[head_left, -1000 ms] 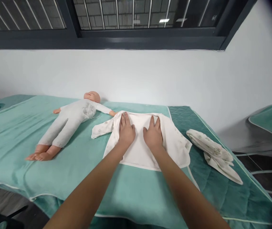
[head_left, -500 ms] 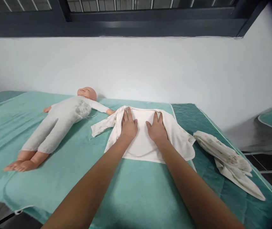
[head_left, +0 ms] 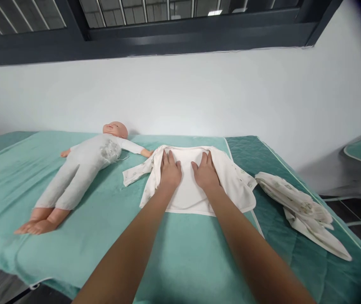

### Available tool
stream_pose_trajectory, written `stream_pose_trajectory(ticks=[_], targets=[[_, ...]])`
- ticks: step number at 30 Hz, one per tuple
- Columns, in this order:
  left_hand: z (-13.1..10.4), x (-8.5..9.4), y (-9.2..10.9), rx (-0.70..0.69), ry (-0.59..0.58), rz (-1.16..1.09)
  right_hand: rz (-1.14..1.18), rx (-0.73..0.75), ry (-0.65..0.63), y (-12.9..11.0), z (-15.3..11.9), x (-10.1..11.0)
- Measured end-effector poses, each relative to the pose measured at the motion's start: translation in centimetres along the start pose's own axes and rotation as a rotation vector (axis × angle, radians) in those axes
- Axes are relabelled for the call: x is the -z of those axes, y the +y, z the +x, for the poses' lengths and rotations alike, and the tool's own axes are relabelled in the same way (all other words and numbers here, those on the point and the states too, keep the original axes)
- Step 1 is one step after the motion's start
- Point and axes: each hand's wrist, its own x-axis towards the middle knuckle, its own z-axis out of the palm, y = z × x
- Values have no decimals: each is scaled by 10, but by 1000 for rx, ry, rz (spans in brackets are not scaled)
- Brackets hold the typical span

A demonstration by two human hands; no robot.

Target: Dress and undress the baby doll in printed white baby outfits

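A small white baby shirt (head_left: 187, 185) lies spread open on the green bed cover, its inside facing up and its front panels folded out to the sides. My left hand (head_left: 170, 172) rests flat on the shirt's left part, fingers stretched toward the neckline. On the right part lies my right hand (head_left: 206, 172), also flat, with fingers apart. The printed left sleeve (head_left: 138, 172) points out to the left. A baby doll (head_left: 87, 164) with a white cloth body lies on its back to the left, one hand touching or close to the shirt.
Folded printed baby clothing (head_left: 303, 211) lies to the right on a darker green quilted mat (head_left: 281, 236). The light green cover (head_left: 98, 257) spreads across the bed. Behind stands a white wall (head_left: 180, 97) below a dark window frame (head_left: 168, 40).
The view has tilted and shifted slightly. Both hands stay flat on the shirt in almost the same place. The doll and the folded clothing have not moved.
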Motion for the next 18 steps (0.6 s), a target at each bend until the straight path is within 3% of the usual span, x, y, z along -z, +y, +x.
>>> stream_pose_trajectory(ticks=[6, 13, 18], targets=[[3, -4, -1, 73, -112, 48, -65, -83, -169, -2, 2, -1], [16, -1, 3, 110, -195, 94, -93, -100, -206, -3, 5, -2], [28, -3, -3, 110, -189, 50, -116, -88, -207, -2, 5, -3]])
